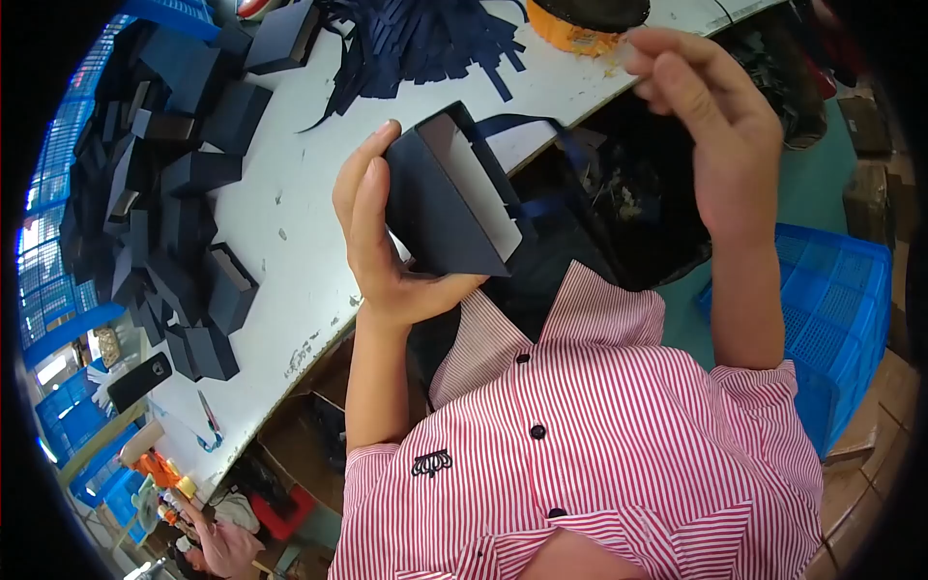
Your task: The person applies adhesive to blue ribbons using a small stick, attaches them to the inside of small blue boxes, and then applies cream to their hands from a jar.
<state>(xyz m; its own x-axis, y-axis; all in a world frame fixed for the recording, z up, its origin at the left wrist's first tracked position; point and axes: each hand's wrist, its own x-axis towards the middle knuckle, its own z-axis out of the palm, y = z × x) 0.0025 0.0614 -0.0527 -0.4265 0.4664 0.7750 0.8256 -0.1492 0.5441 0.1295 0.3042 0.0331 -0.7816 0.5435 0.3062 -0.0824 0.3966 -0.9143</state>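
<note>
My left hand (379, 232) grips a dark navy box (440, 198) with a pale inner wall, held tilted above the table edge. A navy ribbon (541, 145) runs from the box's far side toward the right. My right hand (720, 126) is raised to the right of the box, fingers curled near the ribbon's end; whether they pinch it I cannot tell. A red-and-white striped shirt (599, 454) fills the lower frame.
A white worktable (290, 222) carries a heap of dark navy boxes (164, 184) at the left, loose navy ribbon strips (425, 39) at the top and an orange tub (580, 24). A phone (140, 380) lies near the table's end. A blue crate (836, 309) stands at the right.
</note>
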